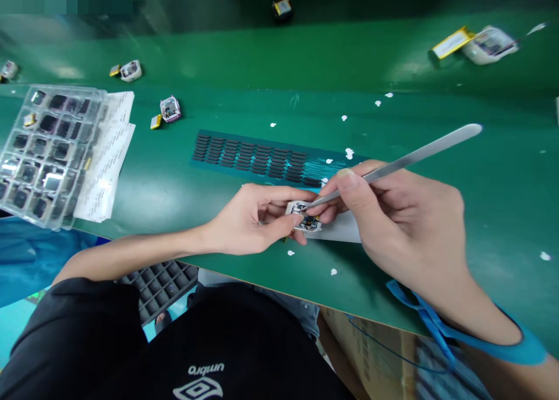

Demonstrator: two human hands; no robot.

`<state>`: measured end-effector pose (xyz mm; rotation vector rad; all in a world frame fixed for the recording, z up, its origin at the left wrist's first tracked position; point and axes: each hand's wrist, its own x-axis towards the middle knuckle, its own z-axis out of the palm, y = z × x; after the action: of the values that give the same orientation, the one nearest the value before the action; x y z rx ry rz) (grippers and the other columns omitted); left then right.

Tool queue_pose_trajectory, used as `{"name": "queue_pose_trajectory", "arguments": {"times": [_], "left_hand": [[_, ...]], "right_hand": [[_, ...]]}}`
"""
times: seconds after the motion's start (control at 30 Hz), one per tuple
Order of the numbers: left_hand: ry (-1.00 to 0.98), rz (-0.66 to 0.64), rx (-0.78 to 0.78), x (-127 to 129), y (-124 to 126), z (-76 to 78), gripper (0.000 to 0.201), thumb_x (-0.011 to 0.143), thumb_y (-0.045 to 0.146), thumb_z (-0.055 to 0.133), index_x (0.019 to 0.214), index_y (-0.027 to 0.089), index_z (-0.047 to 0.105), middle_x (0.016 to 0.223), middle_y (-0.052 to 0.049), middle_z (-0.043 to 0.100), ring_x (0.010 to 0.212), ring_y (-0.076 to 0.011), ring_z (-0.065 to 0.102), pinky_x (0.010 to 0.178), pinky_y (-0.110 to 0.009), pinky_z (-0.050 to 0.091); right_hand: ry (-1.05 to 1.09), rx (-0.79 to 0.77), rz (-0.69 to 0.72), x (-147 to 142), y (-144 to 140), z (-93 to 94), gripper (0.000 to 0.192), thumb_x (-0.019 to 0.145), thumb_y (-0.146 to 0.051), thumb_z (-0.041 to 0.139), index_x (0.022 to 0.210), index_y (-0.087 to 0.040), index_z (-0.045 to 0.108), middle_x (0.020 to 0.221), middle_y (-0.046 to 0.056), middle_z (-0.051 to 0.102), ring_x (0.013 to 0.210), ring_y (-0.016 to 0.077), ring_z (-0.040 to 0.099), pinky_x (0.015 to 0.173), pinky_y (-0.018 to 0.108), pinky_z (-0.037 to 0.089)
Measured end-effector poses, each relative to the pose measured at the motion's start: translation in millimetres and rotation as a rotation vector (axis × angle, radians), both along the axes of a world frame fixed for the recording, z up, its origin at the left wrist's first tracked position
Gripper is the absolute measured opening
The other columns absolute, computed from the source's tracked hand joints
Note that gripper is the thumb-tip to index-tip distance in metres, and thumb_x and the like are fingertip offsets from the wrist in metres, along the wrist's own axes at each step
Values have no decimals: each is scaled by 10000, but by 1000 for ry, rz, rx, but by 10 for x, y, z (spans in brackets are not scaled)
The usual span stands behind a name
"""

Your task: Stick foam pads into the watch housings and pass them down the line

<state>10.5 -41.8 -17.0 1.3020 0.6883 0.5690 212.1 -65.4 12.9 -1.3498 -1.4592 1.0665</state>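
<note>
Between the thumb and fingers of my left hand (248,219) is a small white device housing (313,227), its circuitry facing up. My right hand (406,219) grips a pair of metal tweezers (419,155) like a pen. The tweezers' tip reaches the open inside of the housing; whether it pinches anything is too small to tell. Just beyond my hands lies a blue-green sheet (323,167) with rows of small black strips (253,156). A white sheet (343,228) shows partly under my right hand.
A clear compartment tray (70,199) of dark-screened parts stands at left on printed papers (109,161). Opened housings with batteries lie farther back, one pink (170,109), one white (491,45). Small white stickers (344,118) dot the green bench. A blue wrist strap (498,350) circles my right wrist.
</note>
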Motion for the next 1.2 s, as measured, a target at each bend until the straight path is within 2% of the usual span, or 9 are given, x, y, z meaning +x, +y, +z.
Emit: {"name": "queue_pose_trajectory", "arguments": {"times": [0.27, 0.43, 0.5, 0.6, 0.7, 0.77, 1.03, 1.13, 1.2], "left_hand": [[50, 7, 17, -1, 0, 30, 285, 1005, 212, 598, 1233, 97, 726, 1038, -117, 811, 795, -191, 816, 771, -321, 713], [84, 102, 256, -58, 52, 123, 296, 1001, 220, 626, 1261, 139, 741, 1197, -103, 814, 879, -187, 826, 786, -268, 700], [124, 140, 336, -75, 87, 110, 325, 1001, 228, 631, 1301, 151, 729, 1223, -100, 810, 862, -182, 826, 776, -267, 693], [180, 186, 453, -88, 154, 32, 313, 1010, 233, 606, 1283, 141, 728, 1212, -100, 811, 855, -167, 819, 760, -251, 669], [200, 218, 635, -97, 222, -41, 238, 1018, 237, 597, 1177, 135, 743, 1132, -86, 824, 927, -160, 796, 842, -260, 633], [224, 201, 742, -105, 256, -56, 207, 1031, 255, 593, 1128, 143, 737, 1089, -80, 822, 967, -167, 775, 886, -285, 607], [321, -24, 828, -75, 313, -112, 256, 1079, 254, 486, 1209, 189, 697, 1212, -78, 786, 1153, -190, 698, 996, -333, 522], [408, -71, 914, -51, 306, -176, 274, 1093, 261, 458, 1240, 201, 682, 1237, -87, 761, 1220, -216, 648, 1004, -365, 469], [455, -88, 962, -33, 296, -205, 280, 1091, 233, 443, 1239, 200, 678, 1212, -93, 740, 1235, -228, 623, 983, -374, 445]], "right_hand": [[13, 12, 51, 0, -2, -30, 333, 1035, -545, 631, 809, -315, 715, 718, -13, 718, 564, 166, 685, 520, 335, 574], [100, 177, -20, 4, -44, -78, 322, 1047, -457, 637, 767, -339, 745, 855, 14, 760, 615, 182, 693, 590, 398, 598], [137, 236, -116, 23, -43, -71, 293, 1045, -456, 643, 803, -340, 762, 897, 22, 759, 655, 194, 709, 634, 414, 611], [-16, 279, -220, 107, 16, -49, 276, 1069, -428, 601, 876, -329, 773, 945, 30, 768, 733, 216, 738, 687, 422, 602], [-349, 319, -11, 220, 135, -68, 297, 1064, -393, 591, 837, -302, 759, 961, 39, 810, 826, 259, 769, 761, 444, 579], [-446, 332, 106, 269, 209, -109, 307, 1050, -393, 605, 801, -281, 747, 979, 47, 825, 874, 282, 779, 775, 447, 574], [-462, 302, 185, 361, 290, -154, 383, 1032, -462, 614, 701, -301, 721, 984, 22, 829, 939, 288, 780, 824, 460, 595], [-452, 298, 246, 423, 283, -146, 267, 1010, -431, 639, 820, -327, 795, 1003, 7, 827, 950, 297, 763, 863, 487, 594], [-470, 293, 264, 438, 260, -155, 212, 1011, -416, 635, 942, -366, 828, 1011, -1, 822, 909, 289, 737, 818, 473, 578]]}}
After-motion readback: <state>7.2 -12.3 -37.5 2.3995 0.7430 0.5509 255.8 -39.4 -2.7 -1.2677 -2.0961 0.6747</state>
